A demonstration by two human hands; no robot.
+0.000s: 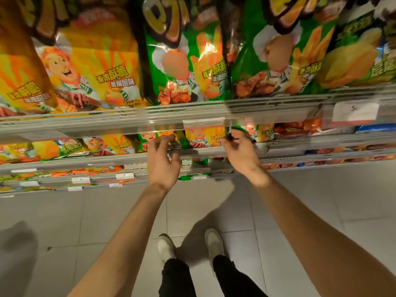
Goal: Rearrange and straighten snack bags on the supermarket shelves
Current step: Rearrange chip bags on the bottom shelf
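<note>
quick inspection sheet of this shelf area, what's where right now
surface: grey shelf rail with bags above it; more shelves below.
job's things: yellow snack bag and green snack bag upright on the upper shelf; a small yellow bag on the lower shelf between the hands.
clutter: price tag on the rail at right.
grippers: left hand and right hand reach into the lower shelf, fingers curled at bags there; exact grip blurred.
cables: nothing seen.
surroundings: pale tiled floor, the person's light shoes.
</note>
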